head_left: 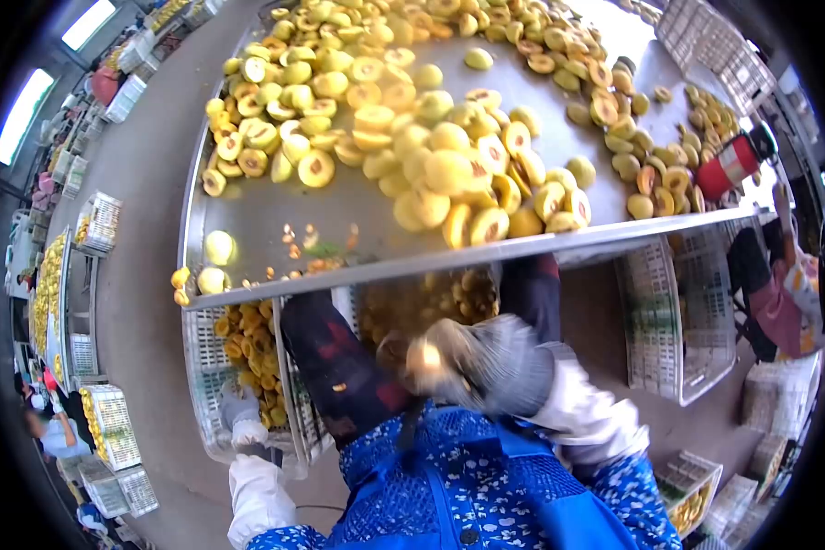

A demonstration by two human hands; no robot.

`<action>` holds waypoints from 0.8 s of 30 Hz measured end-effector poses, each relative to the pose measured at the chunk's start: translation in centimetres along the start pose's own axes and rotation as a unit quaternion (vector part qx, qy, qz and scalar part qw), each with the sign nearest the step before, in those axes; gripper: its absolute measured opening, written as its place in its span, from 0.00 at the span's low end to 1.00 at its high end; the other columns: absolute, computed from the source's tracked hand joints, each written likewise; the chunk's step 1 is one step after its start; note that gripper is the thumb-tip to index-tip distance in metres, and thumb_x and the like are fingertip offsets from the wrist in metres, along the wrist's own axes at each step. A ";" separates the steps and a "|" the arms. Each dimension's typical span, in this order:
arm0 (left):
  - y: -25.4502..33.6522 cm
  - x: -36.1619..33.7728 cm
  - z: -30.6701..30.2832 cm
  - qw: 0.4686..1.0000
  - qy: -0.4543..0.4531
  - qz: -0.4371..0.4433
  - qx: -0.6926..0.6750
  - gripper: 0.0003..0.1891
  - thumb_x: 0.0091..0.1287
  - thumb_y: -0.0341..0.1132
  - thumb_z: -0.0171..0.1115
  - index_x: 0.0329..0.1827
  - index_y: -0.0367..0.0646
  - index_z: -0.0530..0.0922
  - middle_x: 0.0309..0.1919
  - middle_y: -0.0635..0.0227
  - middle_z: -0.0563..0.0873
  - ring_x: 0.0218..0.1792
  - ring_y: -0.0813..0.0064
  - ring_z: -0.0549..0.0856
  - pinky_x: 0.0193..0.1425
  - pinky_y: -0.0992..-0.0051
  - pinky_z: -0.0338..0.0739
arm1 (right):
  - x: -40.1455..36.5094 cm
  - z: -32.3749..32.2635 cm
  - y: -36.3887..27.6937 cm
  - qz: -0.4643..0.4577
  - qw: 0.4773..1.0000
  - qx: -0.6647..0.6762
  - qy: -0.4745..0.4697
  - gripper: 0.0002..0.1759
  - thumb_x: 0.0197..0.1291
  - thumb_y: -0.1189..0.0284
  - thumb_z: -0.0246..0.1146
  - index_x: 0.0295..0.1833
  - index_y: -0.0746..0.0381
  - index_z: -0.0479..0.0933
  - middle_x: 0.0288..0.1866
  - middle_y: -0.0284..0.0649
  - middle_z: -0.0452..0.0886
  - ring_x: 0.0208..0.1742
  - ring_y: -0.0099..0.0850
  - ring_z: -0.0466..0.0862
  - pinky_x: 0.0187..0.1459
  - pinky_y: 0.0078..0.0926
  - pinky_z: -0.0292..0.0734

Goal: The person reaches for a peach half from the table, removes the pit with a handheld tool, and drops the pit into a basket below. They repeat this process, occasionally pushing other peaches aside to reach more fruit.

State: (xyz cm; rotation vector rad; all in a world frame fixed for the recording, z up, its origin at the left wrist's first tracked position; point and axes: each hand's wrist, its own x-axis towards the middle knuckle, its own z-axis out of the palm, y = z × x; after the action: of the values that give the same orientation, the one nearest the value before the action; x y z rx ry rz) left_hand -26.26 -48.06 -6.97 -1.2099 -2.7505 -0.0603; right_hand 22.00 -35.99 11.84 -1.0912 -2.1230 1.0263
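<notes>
My left hand (239, 405), in a grey glove, reaches down into a white plastic crate (213, 431) at my left, its fingers apart beside the halved yellow fruit (258, 344) there. My right hand (490, 362), also in a grey glove, is smeared by motion in front of my lap. A small orange-yellow piece (424, 357) shows at its fingertips; whether the hand grips it I cannot tell. Between my knees, partly hidden by the table edge, is a container of more fruit pieces (431, 302). Halved, peach-like fruit (449, 170) is heaped on the metal table (284, 215) before me.
A red and black bottle (735, 163) lies at the table's right edge. Pit fragments (293, 243) are scattered near the front rim. White crates (655, 321) stand under the table to the right. Other people (784, 293) sit at both sides, among stacked crates.
</notes>
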 end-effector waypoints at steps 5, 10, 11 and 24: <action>14.4 4.8 -11.3 0.916 0.082 0.176 -0.351 0.18 0.62 0.42 0.63 0.51 0.40 0.77 0.43 0.55 0.84 0.43 0.59 0.84 0.45 0.68 0.78 | -1.6 11.6 9.5 0.213 0.964 0.157 0.025 0.22 0.68 0.56 0.53 0.45 0.66 0.76 0.36 0.60 0.80 0.41 0.56 0.80 0.39 0.45 0.74; 32.6 12.6 -12.6 0.936 -0.020 0.284 -0.204 0.24 0.59 0.53 0.61 0.51 0.47 0.77 0.40 0.55 0.85 0.41 0.53 0.84 0.47 0.60 0.77 | 0.8 8.7 9.6 0.210 0.944 0.241 0.083 0.17 0.69 0.61 0.54 0.38 0.64 0.75 0.27 0.45 0.75 0.28 0.35 0.72 0.29 0.32 0.67; 35.0 14.2 -10.9 0.936 0.007 0.322 -0.143 0.25 0.59 0.56 0.58 0.52 0.47 0.76 0.41 0.53 0.84 0.43 0.52 0.83 0.48 0.58 0.75 | 0.5 8.2 9.9 0.210 0.958 0.179 0.073 0.18 0.68 0.61 0.54 0.41 0.67 0.76 0.32 0.59 0.79 0.33 0.54 0.79 0.34 0.42 0.72; 40.1 12.7 -8.0 0.896 -0.207 0.257 -0.296 0.26 0.48 0.46 0.71 0.49 0.45 0.77 0.42 0.56 0.84 0.49 0.57 0.82 0.54 0.64 0.76 | -3.2 9.0 11.2 0.080 0.994 0.073 0.029 0.15 0.67 0.63 0.55 0.43 0.64 0.75 0.30 0.56 0.80 0.34 0.52 0.82 0.33 0.43 0.74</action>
State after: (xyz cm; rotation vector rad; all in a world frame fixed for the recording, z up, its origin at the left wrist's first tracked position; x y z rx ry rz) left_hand -4.33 -12.40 1.98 -2.3162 -2.7061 -0.7004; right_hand 21.99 -37.84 -2.71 -1.2184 -1.9065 1.1898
